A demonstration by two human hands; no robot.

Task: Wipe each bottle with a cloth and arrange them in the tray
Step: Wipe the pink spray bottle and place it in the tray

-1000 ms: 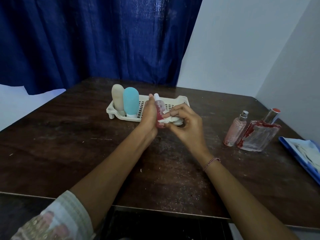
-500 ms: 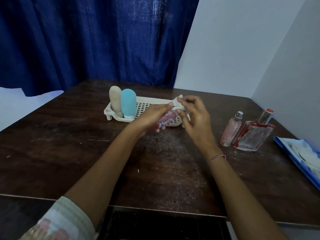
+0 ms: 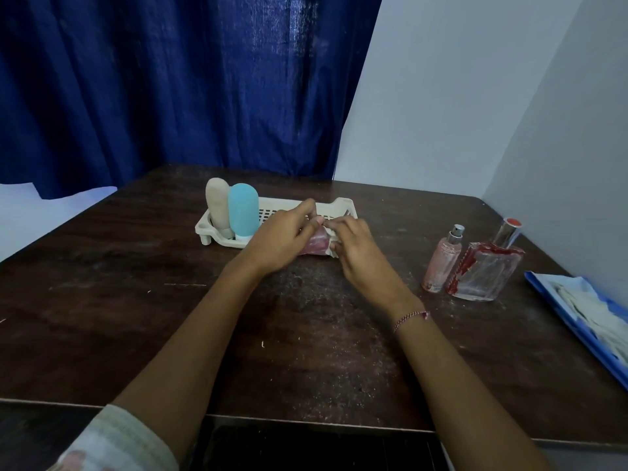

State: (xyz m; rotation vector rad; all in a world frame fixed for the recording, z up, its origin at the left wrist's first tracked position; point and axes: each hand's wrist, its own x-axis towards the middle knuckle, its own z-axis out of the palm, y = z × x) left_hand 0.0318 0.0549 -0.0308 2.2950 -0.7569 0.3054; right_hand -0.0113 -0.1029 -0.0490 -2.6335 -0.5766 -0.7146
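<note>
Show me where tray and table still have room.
Tray floor shows bare from the blue bottle to its right end, partly hidden by the left hand; the beige bottle fills the left end. Table is bare left of that arm. Crowded around the spray bottle and square bottle.

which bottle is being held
The pink bottle, held between left hand and the cloth in right hand. The beige bottle and blue bottle stand in the tray, two perfume bottles on the table.

I see a dark wooden surface [image 3: 136, 317], dusty with pale specks. On it stand a white tray [image 3: 344, 206] at the far side, a pink spray bottle [image 3: 441, 263] just beside a glass bottle [image 3: 489, 277], and a blue pad [image 3: 577, 325] at the right edge.
</note>
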